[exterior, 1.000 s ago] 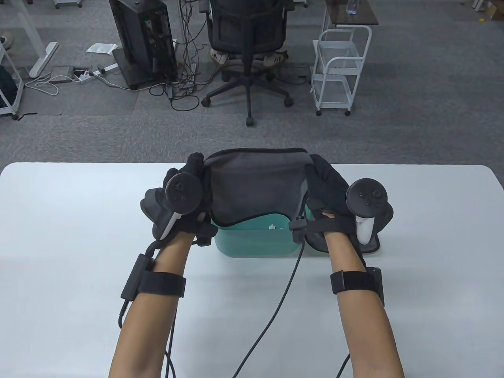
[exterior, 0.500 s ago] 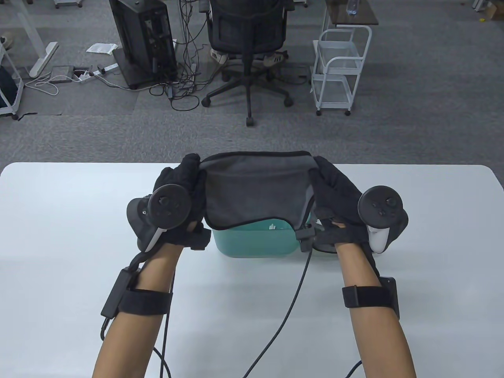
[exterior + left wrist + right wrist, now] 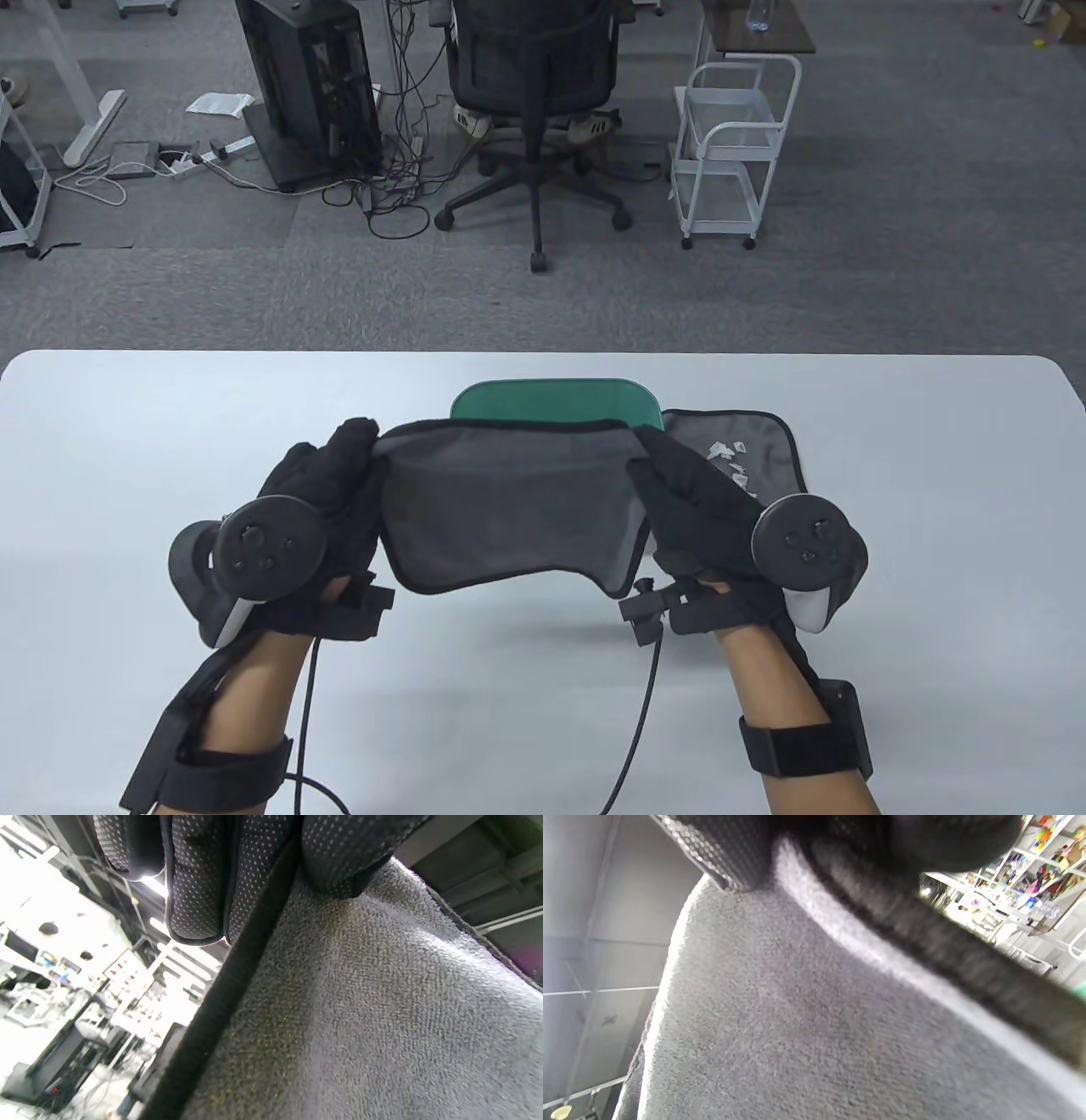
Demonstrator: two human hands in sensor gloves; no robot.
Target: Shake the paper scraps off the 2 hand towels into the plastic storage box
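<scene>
Both hands, left hand (image 3: 318,501) and right hand (image 3: 691,509), pinched the gray towel's (image 3: 509,509) top corners between them, near the green box (image 3: 556,399); it looked soft, light and floppy, so corners seemed the spot to grab.

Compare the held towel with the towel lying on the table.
The held towel is gripped at both ends by the left hand and right hand; the table towel lies flat, right of the box. No scraps show on the held one; the table towel carries paper scraps. Both are grey with dark edging.
</scene>
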